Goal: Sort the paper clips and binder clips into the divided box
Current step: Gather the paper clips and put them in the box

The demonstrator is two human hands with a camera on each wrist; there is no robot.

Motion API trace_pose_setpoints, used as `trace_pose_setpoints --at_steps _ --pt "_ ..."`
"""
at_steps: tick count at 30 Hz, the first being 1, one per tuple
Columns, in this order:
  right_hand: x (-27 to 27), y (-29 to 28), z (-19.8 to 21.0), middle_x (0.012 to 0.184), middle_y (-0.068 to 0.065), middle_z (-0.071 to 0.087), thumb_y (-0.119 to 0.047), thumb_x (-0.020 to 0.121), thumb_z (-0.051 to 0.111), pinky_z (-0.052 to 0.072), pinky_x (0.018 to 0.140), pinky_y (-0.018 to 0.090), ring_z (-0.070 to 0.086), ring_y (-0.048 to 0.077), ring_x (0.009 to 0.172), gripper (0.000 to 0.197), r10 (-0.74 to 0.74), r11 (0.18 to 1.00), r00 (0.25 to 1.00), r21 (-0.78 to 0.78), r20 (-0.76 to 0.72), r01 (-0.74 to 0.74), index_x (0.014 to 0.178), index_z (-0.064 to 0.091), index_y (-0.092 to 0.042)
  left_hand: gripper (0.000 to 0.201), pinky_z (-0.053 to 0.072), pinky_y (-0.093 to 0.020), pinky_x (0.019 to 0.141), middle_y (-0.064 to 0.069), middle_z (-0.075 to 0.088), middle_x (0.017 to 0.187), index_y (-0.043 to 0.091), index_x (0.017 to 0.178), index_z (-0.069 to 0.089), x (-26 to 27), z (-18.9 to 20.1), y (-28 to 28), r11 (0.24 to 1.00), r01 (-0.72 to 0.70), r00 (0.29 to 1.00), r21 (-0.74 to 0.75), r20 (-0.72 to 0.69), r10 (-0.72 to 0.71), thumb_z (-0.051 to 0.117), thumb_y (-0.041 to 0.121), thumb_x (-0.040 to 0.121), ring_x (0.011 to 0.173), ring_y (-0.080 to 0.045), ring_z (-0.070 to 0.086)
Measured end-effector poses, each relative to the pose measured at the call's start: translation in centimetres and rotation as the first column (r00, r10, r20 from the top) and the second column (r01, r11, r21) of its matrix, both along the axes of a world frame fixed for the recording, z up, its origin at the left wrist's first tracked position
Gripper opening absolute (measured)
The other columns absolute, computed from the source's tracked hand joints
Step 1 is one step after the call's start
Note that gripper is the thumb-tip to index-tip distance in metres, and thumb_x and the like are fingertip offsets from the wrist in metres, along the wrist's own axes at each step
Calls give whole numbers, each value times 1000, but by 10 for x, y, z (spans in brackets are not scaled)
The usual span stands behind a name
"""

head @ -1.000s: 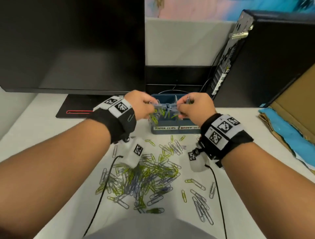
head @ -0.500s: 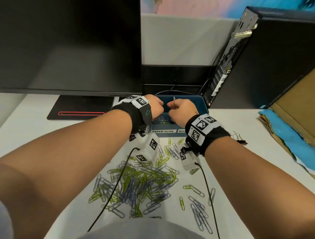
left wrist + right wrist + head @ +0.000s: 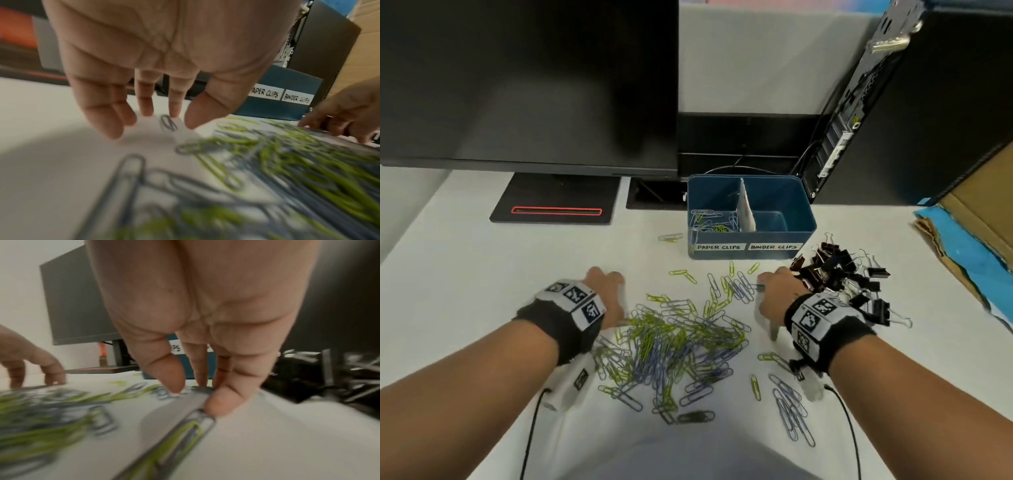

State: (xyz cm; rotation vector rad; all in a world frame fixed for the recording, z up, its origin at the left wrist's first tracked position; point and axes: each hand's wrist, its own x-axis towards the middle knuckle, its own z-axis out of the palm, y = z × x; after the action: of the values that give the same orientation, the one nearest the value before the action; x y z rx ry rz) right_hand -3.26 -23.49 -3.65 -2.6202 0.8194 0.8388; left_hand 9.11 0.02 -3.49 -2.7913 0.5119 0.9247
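Note:
The blue divided box [image 3: 751, 236] stands at the back of the desk, labelled PAPER CLIPS on the left and BINDER CLIPS on the right. Several paper clips [image 3: 709, 221] lie in its left compartment; the visible part of the right one looks bare. A heap of green and grey paper clips [image 3: 674, 342] lies between my hands. Black binder clips [image 3: 839, 281] are piled to the right. My left hand [image 3: 156, 123] hovers open at the heap's left edge, holding nothing. My right hand [image 3: 195, 392] points down, fingertips touching the desk among clips at the heap's right edge.
A dark monitor [image 3: 527, 82] and its stand base [image 3: 554, 198] fill the back left. A black computer case [image 3: 928, 102] stands behind the box at the right. Cardboard [image 3: 983, 212] and blue sheet lie at the far right. One loose clip [image 3: 670, 237] lies left of the box.
Both hands have come back from over the box down to the desk, one on each side of the heap. The clips they held over the box are gone from them.

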Motion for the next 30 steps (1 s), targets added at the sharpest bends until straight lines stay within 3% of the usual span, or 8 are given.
trace_pose_setpoints --at_steps 5,8,12,14,17,21,27,30 --pt "11 41 -17 130 12 46 -7 85 50 42 100 33 48 30 119 45 223 962 970 139 96 -235 129 51 -14 58 42 -28 101 -6 35 136 24 138 38 -33 -15 -8 979 58 987 -196 -133 -85 57 20 84 123 -25 47" --pt "12 44 -14 134 7 44 -13 84 57 43 103 36 47 28 123 49 142 968 972 180 190 -176 131 50 -24 72 39 -30 106 -3 34 140 30 141 32 -47 -9 -7 946 153 969 -285 -144 -200 66 34 78 127 -22 42" --pt "1 46 -8 135 5 32 -57 59 77 43 102 49 39 33 125 95 145 977 989 155 36 -149 139 30 -34 121 40 -46 105 0 25 141 41 143 11 -57 -3 5 932 342 925 -122 -128 -357 80 63 46 128 -28 33" --pt "-7 59 -8 131 6 29 -62 47 80 44 99 51 37 34 123 109 220 964 975 153 -4 -217 139 26 -38 131 41 -47 103 -2 21 142 43 143 2 -63 -7 7 905 426 898 -22 -109 -425 79 68 41 128 -30 31" --pt "-16 83 -18 125 8 31 -52 50 83 47 95 49 39 33 116 100 290 949 956 113 47 -293 134 30 -37 122 38 -41 106 -5 26 140 36 145 6 -72 -18 4 876 482 876 1 -9 -482 73 70 50 123 -28 34" --pt "-15 90 -25 120 12 36 -29 76 68 48 90 42 47 35 110 53 214 959 965 155 148 -237 123 45 -23 87 42 -39 96 -5 34 136 30 142 24 -73 -24 -2 920 367 930 -141 39 -365 67 58 71 120 -29 43" --pt "-12 91 -23 120 13 41 -33 76 68 47 95 44 51 35 109 65 215 949 953 183 213 -255 133 38 -29 87 48 -39 98 -6 34 134 29 142 26 -66 -25 -9 916 234 969 -326 -3 -249 74 45 70 115 -29 54" --pt "-10 94 -21 118 16 44 -25 82 61 48 92 41 53 38 107 50 233 945 942 174 242 -279 130 43 -23 77 49 -37 96 -8 37 129 27 137 34 -66 -26 -15 916 241 964 -320 -27 -263 71 45 72 109 -28 57"
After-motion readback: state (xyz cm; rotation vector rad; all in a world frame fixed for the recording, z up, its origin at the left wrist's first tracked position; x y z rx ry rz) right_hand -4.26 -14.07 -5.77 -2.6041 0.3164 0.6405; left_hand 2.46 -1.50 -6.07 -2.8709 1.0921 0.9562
